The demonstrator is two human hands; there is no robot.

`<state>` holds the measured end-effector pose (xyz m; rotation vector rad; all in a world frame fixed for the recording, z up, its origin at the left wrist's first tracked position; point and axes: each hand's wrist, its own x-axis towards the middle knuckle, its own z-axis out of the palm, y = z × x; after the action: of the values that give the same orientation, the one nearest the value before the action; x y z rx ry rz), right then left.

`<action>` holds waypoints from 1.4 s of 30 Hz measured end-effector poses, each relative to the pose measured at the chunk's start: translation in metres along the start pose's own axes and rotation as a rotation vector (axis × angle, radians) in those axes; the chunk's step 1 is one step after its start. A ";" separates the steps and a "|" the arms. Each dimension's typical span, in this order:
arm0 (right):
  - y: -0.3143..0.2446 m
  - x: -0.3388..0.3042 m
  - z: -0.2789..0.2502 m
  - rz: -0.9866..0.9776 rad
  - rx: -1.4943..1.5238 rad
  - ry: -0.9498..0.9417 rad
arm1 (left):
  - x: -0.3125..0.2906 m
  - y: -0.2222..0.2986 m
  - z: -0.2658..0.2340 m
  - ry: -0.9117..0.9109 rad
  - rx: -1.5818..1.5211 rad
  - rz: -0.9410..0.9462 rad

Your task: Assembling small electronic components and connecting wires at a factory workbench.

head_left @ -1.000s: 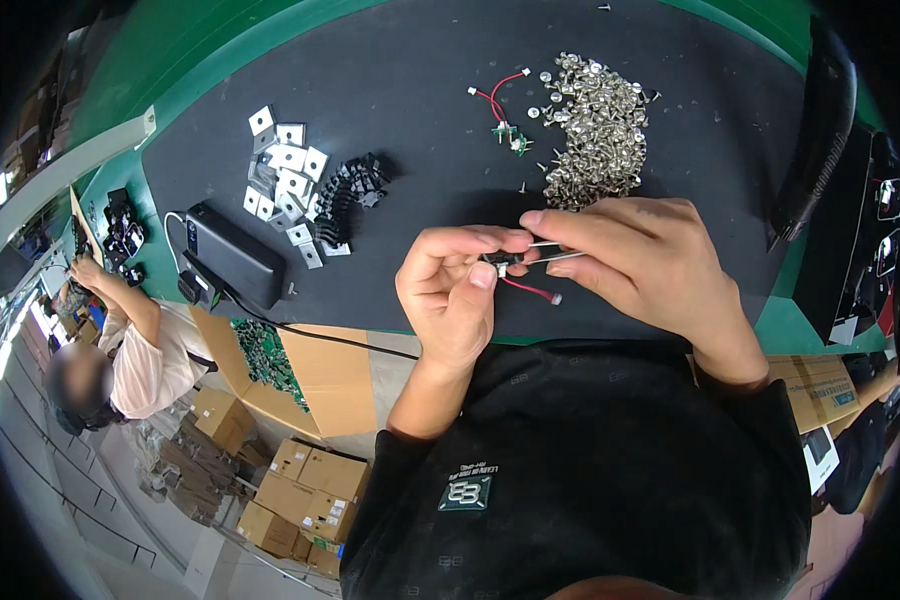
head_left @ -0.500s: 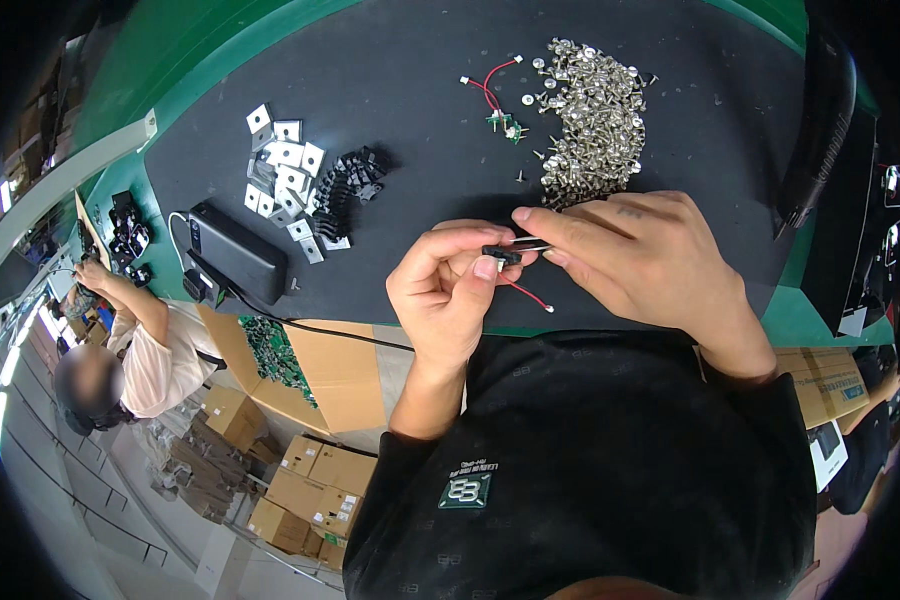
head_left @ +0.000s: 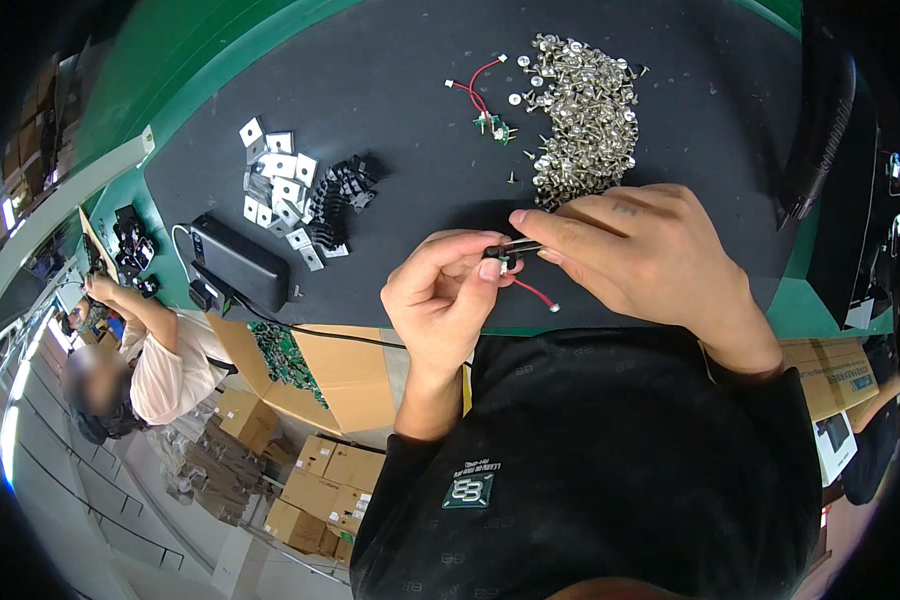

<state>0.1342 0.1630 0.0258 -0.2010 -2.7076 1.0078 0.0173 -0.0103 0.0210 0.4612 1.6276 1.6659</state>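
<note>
My left hand (head_left: pixel 440 300) pinches a small black plastic part (head_left: pixel 492 254) between thumb and fingers, just above the near edge of the dark mat. From that part a short red wire (head_left: pixel 536 291) with a white plug at its end hangs toward me. My right hand (head_left: pixel 645 260) grips metal tweezers (head_left: pixel 523 246), whose tips meet the black part. The fingers hide where exactly the tips touch it. Beyond my right hand lies a large heap of silver screws (head_left: pixel 585 125). Small green circuit boards (head_left: pixel 492 126) with red wires lie left of the heap.
Square metal plates (head_left: pixel 282 165) and a cluster of black plastic parts (head_left: pixel 340 195) lie left on the mat. Near them stands a black power bank (head_left: pixel 238 262) with cables. A carton (head_left: pixel 345 375) holds green boards below the edge. Another person (head_left: pixel 160 360) works far left.
The view has shifted slightly, so the things on the mat sit a little further left. Both hands keep their hold; the tweezers have tilted a little at the black part.
</note>
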 end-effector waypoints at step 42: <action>-0.004 -0.002 0.000 -0.013 0.019 -0.114 | 0.006 0.002 -0.004 -0.133 0.254 0.112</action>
<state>0.1363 0.1596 0.0279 -0.1266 -2.7956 1.0719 0.0098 -0.0084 0.0207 0.7859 1.7481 1.4783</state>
